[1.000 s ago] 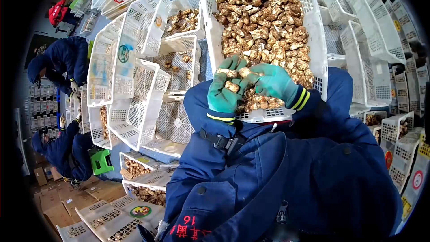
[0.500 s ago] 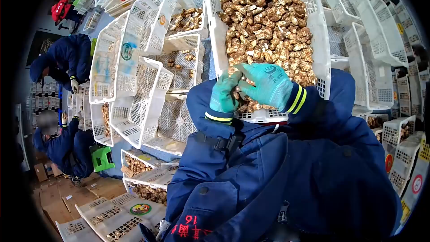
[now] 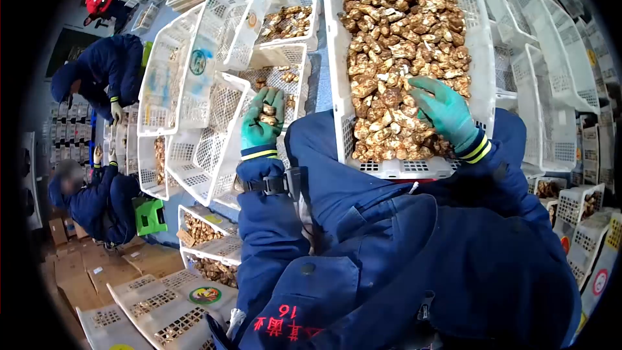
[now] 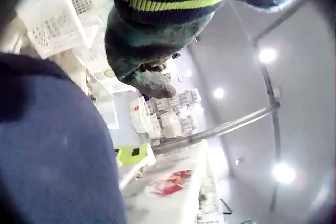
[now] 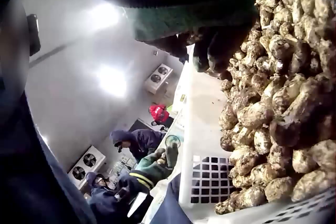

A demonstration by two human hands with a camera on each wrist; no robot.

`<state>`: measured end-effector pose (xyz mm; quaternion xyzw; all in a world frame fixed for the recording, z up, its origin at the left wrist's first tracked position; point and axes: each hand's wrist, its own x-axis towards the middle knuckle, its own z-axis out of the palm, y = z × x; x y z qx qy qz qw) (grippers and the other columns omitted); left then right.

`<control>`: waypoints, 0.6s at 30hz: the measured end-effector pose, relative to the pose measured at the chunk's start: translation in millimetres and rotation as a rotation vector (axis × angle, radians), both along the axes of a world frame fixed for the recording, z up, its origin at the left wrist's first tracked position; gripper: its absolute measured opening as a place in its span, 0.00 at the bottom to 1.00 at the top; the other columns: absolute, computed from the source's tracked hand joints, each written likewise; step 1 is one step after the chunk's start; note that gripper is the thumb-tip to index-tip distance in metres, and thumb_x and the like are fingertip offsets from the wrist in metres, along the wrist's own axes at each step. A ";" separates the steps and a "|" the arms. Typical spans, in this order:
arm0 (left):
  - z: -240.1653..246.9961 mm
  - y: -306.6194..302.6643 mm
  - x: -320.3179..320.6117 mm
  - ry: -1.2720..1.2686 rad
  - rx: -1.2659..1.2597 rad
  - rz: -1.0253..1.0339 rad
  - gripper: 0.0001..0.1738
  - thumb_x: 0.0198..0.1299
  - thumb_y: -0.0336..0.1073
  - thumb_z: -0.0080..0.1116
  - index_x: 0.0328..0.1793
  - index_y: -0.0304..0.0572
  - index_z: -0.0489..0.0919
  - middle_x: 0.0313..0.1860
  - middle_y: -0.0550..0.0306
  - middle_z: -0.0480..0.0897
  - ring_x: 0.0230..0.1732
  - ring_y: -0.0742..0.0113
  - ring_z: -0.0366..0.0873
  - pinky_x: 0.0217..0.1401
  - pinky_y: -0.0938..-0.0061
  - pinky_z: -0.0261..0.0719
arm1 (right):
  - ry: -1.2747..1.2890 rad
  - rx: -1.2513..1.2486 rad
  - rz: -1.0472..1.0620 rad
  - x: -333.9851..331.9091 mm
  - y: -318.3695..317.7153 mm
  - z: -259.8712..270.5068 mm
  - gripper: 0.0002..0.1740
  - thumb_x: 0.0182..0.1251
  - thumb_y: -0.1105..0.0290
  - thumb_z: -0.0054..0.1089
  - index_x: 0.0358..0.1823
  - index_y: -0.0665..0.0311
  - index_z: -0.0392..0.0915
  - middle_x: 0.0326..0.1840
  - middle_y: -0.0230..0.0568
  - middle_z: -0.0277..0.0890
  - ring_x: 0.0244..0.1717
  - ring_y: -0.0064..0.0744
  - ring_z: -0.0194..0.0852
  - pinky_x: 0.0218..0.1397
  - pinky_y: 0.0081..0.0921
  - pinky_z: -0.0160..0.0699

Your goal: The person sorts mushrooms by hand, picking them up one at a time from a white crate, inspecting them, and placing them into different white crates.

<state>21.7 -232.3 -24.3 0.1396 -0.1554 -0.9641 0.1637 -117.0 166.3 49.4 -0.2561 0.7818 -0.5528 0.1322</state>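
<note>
A white plastic crate [image 3: 338,71] in front of my lap holds a heap of brown and cream mushrooms [image 3: 389,55]. My left hand [image 3: 260,131], in a green glove, is out to the left of that crate, palm up. A few small mushrooms [image 3: 267,116] lie in its palm with the fingers cupped about them; the left wrist view shows them partly hidden. Over the heap, my gloved right hand [image 3: 448,115] reaches in from the right, fingers apart and fingertips right at the mushrooms. Nothing shows in its grasp; in the right wrist view its fingers [image 5: 202,50] are dark.
Left of my lap stand a crate with a few mushrooms [image 3: 301,84] and another with more [image 3: 314,26]. White crates [image 3: 188,91] lean beside them; more crates [image 3: 547,104] are stacked at right. Two people in navy [image 3: 107,74] work at far left near a green stool [image 3: 149,216].
Both hands were together at the big crate's near edge. The left has moved left, carrying mushrooms on its palm; the right has moved right and over the heap. The view has shifted slightly.
</note>
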 end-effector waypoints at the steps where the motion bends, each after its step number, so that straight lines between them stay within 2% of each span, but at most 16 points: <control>1: 15.0 14.6 3.5 0.063 -0.065 -0.027 0.28 0.71 0.37 0.47 0.74 0.30 0.67 0.72 0.35 0.70 0.74 0.37 0.65 0.77 0.43 0.66 | -0.224 -0.017 -0.047 1.1 -2.1 7.9 0.19 0.69 0.63 0.64 0.59 0.60 0.80 0.44 0.37 0.82 0.30 0.18 0.76 0.34 0.19 0.78; 2: 30.6 31.4 6.3 -0.005 -0.173 0.039 0.31 0.72 0.45 0.49 0.76 0.35 0.66 0.72 0.36 0.70 0.75 0.36 0.64 0.76 0.39 0.64 | -0.449 -0.030 -0.091 2.6 -4.5 15.7 0.18 0.69 0.64 0.64 0.58 0.60 0.80 0.44 0.37 0.81 0.30 0.18 0.76 0.33 0.18 0.78; 4: 55.2 53.6 11.2 0.261 0.042 -0.090 0.36 0.72 0.54 0.51 0.79 0.42 0.63 0.74 0.36 0.68 0.77 0.36 0.62 0.76 0.34 0.61 | -0.402 -0.021 0.004 3.2 -2.9 14.1 0.17 0.70 0.64 0.62 0.57 0.61 0.80 0.42 0.34 0.81 0.30 0.17 0.75 0.33 0.18 0.77; 5: 61.3 64.1 10.4 0.264 0.016 -0.068 0.38 0.72 0.55 0.49 0.81 0.45 0.59 0.78 0.37 0.62 0.79 0.36 0.57 0.78 0.34 0.57 | -0.379 -0.019 0.050 3.2 -2.3 13.2 0.17 0.71 0.64 0.61 0.57 0.62 0.80 0.40 0.33 0.80 0.30 0.17 0.75 0.34 0.18 0.77; 6: 65.5 74.9 7.5 0.269 -0.006 -0.052 0.39 0.72 0.57 0.48 0.83 0.48 0.56 0.81 0.38 0.57 0.81 0.36 0.53 0.79 0.35 0.54 | -0.602 -0.065 -0.015 9.4 -10.1 28.8 0.16 0.72 0.64 0.60 0.57 0.62 0.81 0.40 0.33 0.80 0.30 0.17 0.74 0.33 0.18 0.77; 7: 69.5 85.2 2.9 0.307 -0.014 -0.082 0.40 0.71 0.58 0.48 0.83 0.47 0.57 0.79 0.37 0.60 0.80 0.36 0.54 0.79 0.36 0.54 | -0.561 -0.043 0.011 14.2 -15.2 28.6 0.16 0.72 0.63 0.60 0.57 0.62 0.81 0.40 0.33 0.80 0.30 0.16 0.74 0.34 0.18 0.77; 8: 74.5 97.9 -3.4 0.200 -0.041 -0.064 0.43 0.68 0.63 0.52 0.81 0.47 0.59 0.76 0.38 0.64 0.76 0.37 0.62 0.75 0.34 0.61 | -0.521 -0.020 0.033 18.8 -19.3 28.5 0.16 0.73 0.63 0.59 0.56 0.61 0.81 0.40 0.33 0.80 0.30 0.16 0.73 0.35 0.18 0.78; 9: 78.1 112.6 -9.8 0.167 -0.039 -0.085 0.43 0.68 0.63 0.52 0.81 0.45 0.59 0.76 0.38 0.64 0.75 0.39 0.63 0.76 0.37 0.62 | -0.375 0.003 0.106 26.5 -24.2 32.7 0.17 0.72 0.63 0.60 0.57 0.62 0.81 0.41 0.36 0.82 0.31 0.24 0.79 0.38 0.21 0.80; 11: 87.0 147.2 -21.2 0.092 -0.093 -0.128 0.44 0.69 0.64 0.50 0.79 0.39 0.61 0.73 0.39 0.67 0.74 0.44 0.66 0.77 0.47 0.63 | 0.169 0.048 0.301 41.4 -36.9 36.5 0.21 0.70 0.57 0.62 0.57 0.63 0.80 0.46 0.48 0.83 0.43 0.45 0.85 0.46 0.34 0.83; 12: 80.6 159.7 -27.4 0.113 -0.075 -0.191 0.41 0.73 0.62 0.43 0.79 0.36 0.61 0.72 0.39 0.68 0.74 0.46 0.66 0.78 0.53 0.63 | 0.233 0.122 0.275 47.0 -42.8 36.5 0.25 0.68 0.50 0.62 0.54 0.64 0.79 0.45 0.50 0.83 0.45 0.48 0.84 0.47 0.38 0.82; 13: 76.0 177.2 -31.3 0.079 -0.181 -0.183 0.39 0.74 0.60 0.44 0.79 0.36 0.60 0.72 0.37 0.68 0.74 0.45 0.65 0.77 0.52 0.64 | 0.295 0.197 0.250 52.8 -48.9 37.6 0.30 0.66 0.44 0.61 0.52 0.66 0.79 0.44 0.51 0.82 0.46 0.51 0.83 0.48 0.43 0.81; 14: 72.2 194.3 -33.2 0.045 -0.288 -0.173 0.38 0.75 0.57 0.44 0.79 0.36 0.59 0.73 0.35 0.67 0.75 0.45 0.65 0.76 0.52 0.66 | 0.223 0.348 0.214 54.2 -52.0 43.7 0.32 0.65 0.41 0.61 0.50 0.66 0.79 0.44 0.52 0.82 0.46 0.54 0.83 0.48 0.46 0.80; 15: 70.3 210.1 -32.4 0.059 -0.525 -0.144 0.36 0.76 0.56 0.42 0.79 0.35 0.59 0.73 0.36 0.68 0.75 0.46 0.65 0.76 0.54 0.66 | 0.250 0.384 0.210 50.6 -51.3 39.7 0.30 0.64 0.43 0.61 0.49 0.67 0.78 0.42 0.54 0.81 0.45 0.57 0.81 0.47 0.48 0.79; 17: 67.1 219.3 -35.0 -0.026 -0.549 -0.176 0.34 0.79 0.53 0.36 0.79 0.33 0.58 0.72 0.37 0.69 0.75 0.50 0.66 0.76 0.61 0.65 | 0.245 0.430 0.187 48.4 -48.1 26.9 0.25 0.63 0.47 0.62 0.46 0.64 0.78 0.39 0.53 0.81 0.44 0.57 0.81 0.46 0.48 0.79; 18: 69.9 225.4 -34.6 0.137 -1.058 -0.022 0.35 0.79 0.54 0.35 0.80 0.34 0.57 0.72 0.40 0.69 0.75 0.54 0.65 0.77 0.64 0.63 | 0.203 0.455 0.188 46.3 -47.9 24.3 0.23 0.63 0.49 0.62 0.45 0.62 0.77 0.38 0.53 0.81 0.43 0.57 0.81 0.46 0.48 0.80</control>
